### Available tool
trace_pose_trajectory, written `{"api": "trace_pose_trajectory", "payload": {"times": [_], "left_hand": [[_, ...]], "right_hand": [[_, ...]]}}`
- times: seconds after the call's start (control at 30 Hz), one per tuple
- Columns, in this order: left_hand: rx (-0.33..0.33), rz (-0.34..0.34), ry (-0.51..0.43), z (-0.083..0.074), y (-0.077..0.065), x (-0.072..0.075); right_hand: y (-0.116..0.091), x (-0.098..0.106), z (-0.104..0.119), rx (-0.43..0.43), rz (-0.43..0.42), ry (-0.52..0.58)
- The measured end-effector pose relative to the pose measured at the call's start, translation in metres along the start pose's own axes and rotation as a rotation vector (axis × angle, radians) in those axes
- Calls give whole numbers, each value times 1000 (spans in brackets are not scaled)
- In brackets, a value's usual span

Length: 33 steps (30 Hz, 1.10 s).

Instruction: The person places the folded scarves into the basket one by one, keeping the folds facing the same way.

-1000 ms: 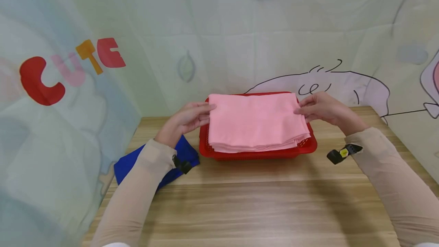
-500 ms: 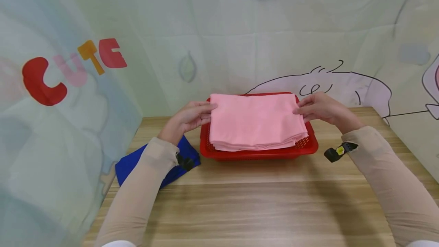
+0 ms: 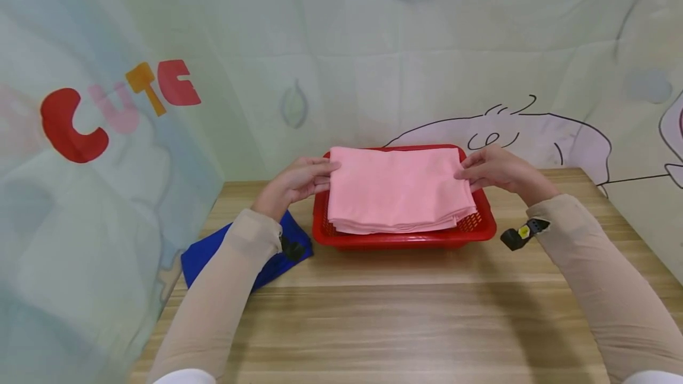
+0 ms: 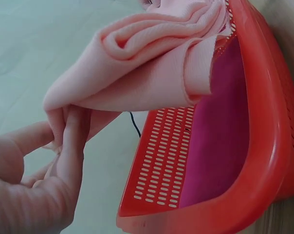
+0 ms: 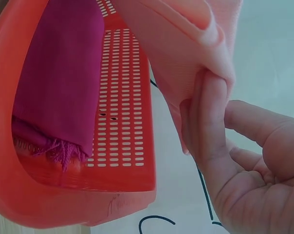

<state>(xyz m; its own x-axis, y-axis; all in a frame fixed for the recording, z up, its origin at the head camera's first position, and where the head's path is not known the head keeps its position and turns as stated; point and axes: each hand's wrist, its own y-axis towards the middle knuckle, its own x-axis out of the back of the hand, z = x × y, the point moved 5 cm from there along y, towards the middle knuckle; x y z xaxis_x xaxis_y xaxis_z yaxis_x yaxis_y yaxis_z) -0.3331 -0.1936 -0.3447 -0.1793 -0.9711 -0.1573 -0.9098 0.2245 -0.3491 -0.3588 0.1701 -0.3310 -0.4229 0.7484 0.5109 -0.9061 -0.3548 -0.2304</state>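
A folded pink cloth (image 3: 400,188) hangs over the red perforated basket (image 3: 405,240), held at its two far corners. My left hand (image 3: 299,182) pinches its left edge between thumb and fingers; my right hand (image 3: 496,172) pinches the right edge. In the left wrist view the layered folds of the pink cloth (image 4: 137,78) stand above the basket's rim (image 4: 264,146). Beneath it, inside the basket, lies a folded magenta cloth (image 5: 59,73) with a fringed end, seen in both wrist views and covered in the head view.
A folded blue cloth (image 3: 277,259) lies on the wooden table (image 3: 405,325) left of the basket, partly behind my left forearm. A printed curtain (image 3: 347,76) rises behind the basket and along the left side.
Both hands keep hold of the pink cloth, which stays over the basket almost unmoved. The whole head view has shifted slightly; the right hand has come a touch inward.
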Motion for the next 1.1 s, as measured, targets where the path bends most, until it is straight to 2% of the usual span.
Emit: {"api": "trace_pose_trajectory", "payload": {"times": [0.67,1.1], "left_hand": [[24,-39,108,4,10,0],[28,-63,149,8,20,-1]], "right_hand": [[11,-8,-3,-5,51,-71],[15,-10,-3,-23,39,-117]]}}
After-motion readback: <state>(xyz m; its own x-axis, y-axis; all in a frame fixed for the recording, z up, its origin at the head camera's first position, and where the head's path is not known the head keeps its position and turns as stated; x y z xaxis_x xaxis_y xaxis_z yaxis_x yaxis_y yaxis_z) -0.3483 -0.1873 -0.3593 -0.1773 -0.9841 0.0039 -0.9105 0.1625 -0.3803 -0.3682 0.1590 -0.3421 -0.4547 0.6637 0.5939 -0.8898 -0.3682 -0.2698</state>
